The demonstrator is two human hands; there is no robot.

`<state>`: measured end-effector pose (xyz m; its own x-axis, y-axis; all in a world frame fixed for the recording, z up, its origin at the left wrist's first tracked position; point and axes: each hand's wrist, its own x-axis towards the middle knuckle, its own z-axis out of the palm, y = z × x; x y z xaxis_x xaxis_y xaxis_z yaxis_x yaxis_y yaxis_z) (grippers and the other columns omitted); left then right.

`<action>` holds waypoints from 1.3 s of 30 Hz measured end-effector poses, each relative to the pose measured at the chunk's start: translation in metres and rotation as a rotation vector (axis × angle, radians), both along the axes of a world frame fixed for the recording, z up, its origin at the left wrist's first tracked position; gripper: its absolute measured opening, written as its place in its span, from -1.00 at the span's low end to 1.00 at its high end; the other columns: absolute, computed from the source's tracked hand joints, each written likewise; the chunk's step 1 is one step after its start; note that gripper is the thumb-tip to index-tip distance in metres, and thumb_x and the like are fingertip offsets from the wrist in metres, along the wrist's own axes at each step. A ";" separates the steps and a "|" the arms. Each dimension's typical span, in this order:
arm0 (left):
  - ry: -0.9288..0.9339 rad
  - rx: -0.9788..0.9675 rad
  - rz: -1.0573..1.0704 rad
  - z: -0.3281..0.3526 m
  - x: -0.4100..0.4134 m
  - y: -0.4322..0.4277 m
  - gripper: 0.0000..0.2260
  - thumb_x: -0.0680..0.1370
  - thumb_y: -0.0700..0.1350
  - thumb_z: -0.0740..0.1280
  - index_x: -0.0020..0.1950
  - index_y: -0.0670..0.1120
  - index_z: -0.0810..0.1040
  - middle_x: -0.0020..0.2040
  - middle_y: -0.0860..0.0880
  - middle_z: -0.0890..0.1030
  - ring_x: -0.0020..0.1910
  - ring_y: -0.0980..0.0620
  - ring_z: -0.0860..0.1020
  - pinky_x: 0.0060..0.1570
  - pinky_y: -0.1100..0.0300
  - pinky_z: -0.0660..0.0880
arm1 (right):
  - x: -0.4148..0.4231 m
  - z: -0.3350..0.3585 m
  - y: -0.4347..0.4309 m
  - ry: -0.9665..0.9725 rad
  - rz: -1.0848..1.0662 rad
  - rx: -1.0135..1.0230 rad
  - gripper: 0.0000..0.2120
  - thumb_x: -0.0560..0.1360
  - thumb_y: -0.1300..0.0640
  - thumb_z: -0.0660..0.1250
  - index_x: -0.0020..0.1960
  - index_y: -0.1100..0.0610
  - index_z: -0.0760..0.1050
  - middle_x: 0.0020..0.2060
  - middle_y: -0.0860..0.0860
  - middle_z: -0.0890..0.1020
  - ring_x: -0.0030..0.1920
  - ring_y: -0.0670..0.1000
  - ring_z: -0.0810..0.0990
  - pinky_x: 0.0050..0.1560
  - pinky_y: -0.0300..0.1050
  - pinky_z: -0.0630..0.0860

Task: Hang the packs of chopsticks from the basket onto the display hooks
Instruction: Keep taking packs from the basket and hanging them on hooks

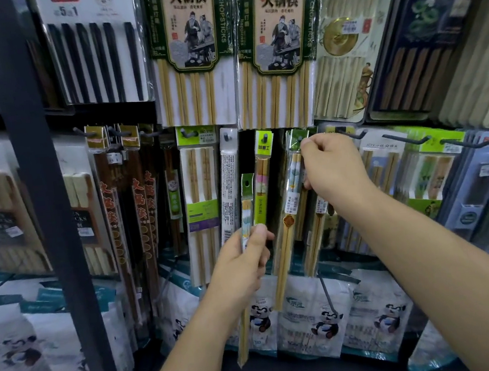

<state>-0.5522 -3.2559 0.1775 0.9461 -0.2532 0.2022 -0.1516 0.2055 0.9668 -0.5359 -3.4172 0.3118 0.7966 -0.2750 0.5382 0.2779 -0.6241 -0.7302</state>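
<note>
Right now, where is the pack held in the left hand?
Head view, centre-left: the narrow pack stands roughly upright in the left hand, before the display, between a white-backed hanging pack and a pink-tipped pack.

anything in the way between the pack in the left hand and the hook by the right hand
Yes. The right hand pinches the tops of the hanging packs there, so both sit in front of it; the left hand holds its pack lower left.

Dim, even shop light, glare on plastic wrappers [335, 7], blurred and bowed edges, sharper centre.
</note>
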 end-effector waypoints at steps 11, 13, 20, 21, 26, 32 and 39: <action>0.015 0.014 0.088 0.008 0.000 -0.002 -0.72 0.73 -0.15 0.09 -0.13 -0.12 0.46 -0.34 -0.01 0.43 -0.41 0.09 0.36 -0.39 0.24 0.30 | -0.012 -0.009 -0.005 -0.037 -0.125 -0.167 -0.72 0.64 -0.07 0.21 -0.17 0.02 0.50 -0.36 -0.03 0.60 -0.30 0.03 0.64 -0.19 0.06 0.62; -0.015 0.031 0.114 0.011 -0.001 -0.004 -0.75 0.72 -0.17 0.13 -0.14 -0.08 0.45 -0.34 0.00 0.44 -0.38 0.08 0.37 -0.35 0.21 0.32 | -0.019 -0.015 -0.003 -0.081 -0.059 -0.117 -0.76 0.65 -0.06 0.23 -0.15 -0.03 0.50 -0.35 -0.08 0.58 -0.31 -0.02 0.58 -0.25 0.00 0.56; -0.199 0.009 0.136 0.027 -0.006 -0.015 -0.85 0.71 -0.10 0.26 -0.04 -0.01 0.54 -0.24 -0.02 0.50 -0.22 0.00 0.44 -0.16 0.09 0.42 | -0.033 -0.027 0.011 -0.120 0.209 0.022 -0.78 0.66 0.07 0.27 -0.13 0.06 0.57 -0.34 0.09 0.61 -0.45 -0.05 0.55 -0.40 -0.24 0.50; -0.229 0.001 0.138 0.029 -0.006 -0.017 -0.86 0.71 -0.10 0.27 -0.03 -0.02 0.55 -0.22 -0.03 0.50 -0.22 0.01 0.45 -0.15 0.10 0.43 | -0.032 -0.025 0.010 -0.119 0.205 0.030 -0.80 0.66 0.11 0.28 -0.13 0.06 0.57 -0.37 0.07 0.60 -0.47 -0.06 0.55 -0.41 -0.23 0.51; -0.300 -0.001 0.151 0.035 -0.007 -0.029 -0.83 0.67 -0.16 0.35 0.00 0.13 0.59 -0.17 0.21 0.63 -0.19 0.33 0.55 -0.12 0.43 0.50 | -0.022 -0.013 0.002 -0.145 0.157 0.117 -0.78 0.66 0.13 0.28 -0.13 0.13 0.57 -0.48 -0.02 0.51 -0.50 -0.12 0.49 -0.47 -0.35 0.42; -0.211 0.009 0.131 0.028 -0.003 -0.033 -0.87 0.64 -0.20 0.38 0.01 0.03 0.62 -0.11 0.00 0.64 -0.17 0.18 0.58 -0.15 0.26 0.58 | -0.003 -0.009 -0.006 -0.130 0.036 0.131 -0.69 0.65 0.10 0.27 -0.18 0.28 0.51 -0.46 0.08 0.48 -0.41 0.05 0.51 -0.40 -0.19 0.43; -0.184 0.033 0.117 0.020 -0.002 -0.036 -0.91 0.63 -0.16 0.41 0.01 0.04 0.63 -0.16 0.03 0.63 -0.20 0.17 0.58 -0.16 0.24 0.60 | 0.003 -0.017 -0.007 -0.142 0.008 0.125 -0.65 0.64 0.04 0.28 -0.21 0.25 0.49 -0.46 -0.01 0.47 -0.26 0.27 0.64 -0.24 -0.07 0.58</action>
